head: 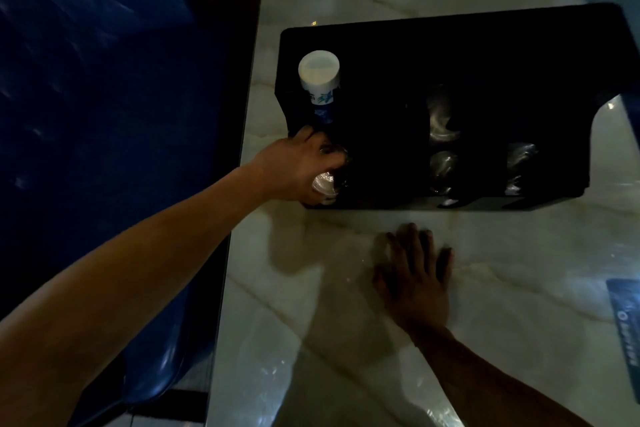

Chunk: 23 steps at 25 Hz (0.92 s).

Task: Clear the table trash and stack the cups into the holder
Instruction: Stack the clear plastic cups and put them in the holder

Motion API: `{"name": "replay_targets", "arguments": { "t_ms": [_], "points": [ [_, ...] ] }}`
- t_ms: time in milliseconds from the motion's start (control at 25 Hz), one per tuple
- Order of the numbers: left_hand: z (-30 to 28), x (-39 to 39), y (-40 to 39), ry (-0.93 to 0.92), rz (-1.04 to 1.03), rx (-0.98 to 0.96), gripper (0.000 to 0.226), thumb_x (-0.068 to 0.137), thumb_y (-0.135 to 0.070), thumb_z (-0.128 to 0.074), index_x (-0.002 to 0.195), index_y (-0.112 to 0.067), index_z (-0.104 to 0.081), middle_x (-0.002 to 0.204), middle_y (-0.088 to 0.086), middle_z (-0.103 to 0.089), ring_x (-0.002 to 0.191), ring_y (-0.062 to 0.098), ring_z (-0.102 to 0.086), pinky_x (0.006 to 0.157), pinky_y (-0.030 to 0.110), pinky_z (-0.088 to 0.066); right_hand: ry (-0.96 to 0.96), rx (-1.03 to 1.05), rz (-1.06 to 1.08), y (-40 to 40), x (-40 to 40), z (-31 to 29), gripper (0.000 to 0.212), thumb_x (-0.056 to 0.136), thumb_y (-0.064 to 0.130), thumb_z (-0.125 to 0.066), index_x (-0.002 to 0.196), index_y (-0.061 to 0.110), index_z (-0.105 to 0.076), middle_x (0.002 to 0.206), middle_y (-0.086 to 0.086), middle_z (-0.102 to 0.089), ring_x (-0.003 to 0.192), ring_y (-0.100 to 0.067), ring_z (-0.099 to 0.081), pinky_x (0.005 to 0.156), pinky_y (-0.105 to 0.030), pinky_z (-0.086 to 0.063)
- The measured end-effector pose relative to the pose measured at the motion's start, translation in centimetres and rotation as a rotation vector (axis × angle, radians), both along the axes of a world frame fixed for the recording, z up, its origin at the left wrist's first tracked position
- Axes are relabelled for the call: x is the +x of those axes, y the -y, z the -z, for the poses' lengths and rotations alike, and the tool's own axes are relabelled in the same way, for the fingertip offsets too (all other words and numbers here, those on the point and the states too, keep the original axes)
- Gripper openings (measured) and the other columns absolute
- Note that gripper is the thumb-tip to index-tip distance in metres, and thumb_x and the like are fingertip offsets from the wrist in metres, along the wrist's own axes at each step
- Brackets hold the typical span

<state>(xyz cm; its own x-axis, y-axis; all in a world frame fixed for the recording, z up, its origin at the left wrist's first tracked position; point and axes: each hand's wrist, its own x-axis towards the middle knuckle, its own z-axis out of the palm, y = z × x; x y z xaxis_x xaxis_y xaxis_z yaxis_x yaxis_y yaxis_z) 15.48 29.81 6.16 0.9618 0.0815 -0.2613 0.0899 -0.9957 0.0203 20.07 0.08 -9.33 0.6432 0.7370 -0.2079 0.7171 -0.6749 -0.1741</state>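
Far left: a dark blue bag [104, 97] hangs beside the table [346, 288], off its edge; likely the trash receptacle, though its contents are not visible.

Left hand [294, 170]: extended to the near-left corner of the holder [485, 55], fingers curled around a clear cup [323, 184] and closed on it. The cup sits at or in the near-left slot; whether it is seated cannot be determined in this light.

Just behind that hand, a paper cup stack [320, 80] with blue print lies in the left channel, its white base facing up and away.

Holder: black, multi-slot, standing on the marble-patterned table. Further clear cups [441, 121] show faintly in the middle and right slots.

Right hand [415, 274]: flat on the table before the holder, fingers spread, holding nothing.

Far right edge: a blue card [627, 322] lies on the table.

Handling assessment: the clear cup appears thin plastic, light, smooth and easily crushed. Judged best grip is around the rim or upper wall with light, even pressure, pushed straight along the slot so it nests without buckling. The holder may slide; the free hand could steady it.
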Motion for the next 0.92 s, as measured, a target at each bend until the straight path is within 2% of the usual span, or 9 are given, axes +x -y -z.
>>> {"name": "replay_targets", "arguments": {
  "t_ms": [200,360,520,720,920],
  "points": [
    [0.9,0.9,-0.2,-0.104,0.007,0.07,0.08,0.072,-0.058,-0.071,0.135,-0.022,-0.039,0.126,0.018,-0.049,0.117,0.036,-0.045,0.078,0.044,-0.054,-0.012,0.018,-0.003,0.0,0.0,0.1,0.076,0.089,0.068,-0.028,0.153,0.032,-0.013,0.164,-0.005,0.0,0.15,-0.029,0.008,0.117,-0.062,0.0],
    [1.5,1.5,0.2,-0.164,0.002,0.102,0.083,0.07,-0.051,-0.074,0.135,-0.022,-0.032,0.128,0.021,-0.046,0.116,0.038,-0.044,0.075,0.044,-0.05,-0.006,0.018,0.001,0.1,0.0,0.2,0.075,0.089,0.07,-0.017,0.153,0.032,-0.014,0.164,-0.005,-0.002,0.15,-0.03,0.005,0.117,-0.062,-0.001],
    [1.8,1.6,0.6,-0.216,-0.036,0.1,0.082,0.071,-0.045,-0.074,0.137,-0.02,-0.032,0.13,0.022,-0.045,0.116,0.038,-0.046,0.075,0.043,-0.049,-0.005,0.011,0.004,0.0,0.0,0.3,0.075,0.089,0.07,-0.019,0.153,0.032,-0.016,0.164,-0.004,-0.001,0.15,-0.029,0.005,0.117,-0.062,-0.002],
    [1.8,1.7,1.6,-0.228,-0.104,0.128,0.085,0.076,-0.045,-0.073,0.143,-0.017,-0.029,0.135,0.02,-0.045,0.118,0.036,-0.049,0.089,0.046,-0.047,0.003,0.008,-0.002,0.0,0.0,0.2,0.076,0.088,0.071,-0.017,0.153,0.032,-0.013,0.164,-0.004,0.002,0.15,-0.03,0.006,0.117,-0.062,-0.001],
    [2.0,0.2,2.7,-0.122,-0.122,0.192,0.079,0.081,-0.049,-0.069,0.143,-0.023,-0.027,0.15,0.016,-0.027,0.124,0.036,-0.045,0.1,0.045,-0.042,-0.002,0.005,0.009,0.0,0.0,0.1,0.075,0.088,0.071,-0.017,0.153,0.034,-0.014,0.164,-0.004,0.0,0.15,-0.029,0.006,0.117,-0.062,-0.002]
  ]
}}
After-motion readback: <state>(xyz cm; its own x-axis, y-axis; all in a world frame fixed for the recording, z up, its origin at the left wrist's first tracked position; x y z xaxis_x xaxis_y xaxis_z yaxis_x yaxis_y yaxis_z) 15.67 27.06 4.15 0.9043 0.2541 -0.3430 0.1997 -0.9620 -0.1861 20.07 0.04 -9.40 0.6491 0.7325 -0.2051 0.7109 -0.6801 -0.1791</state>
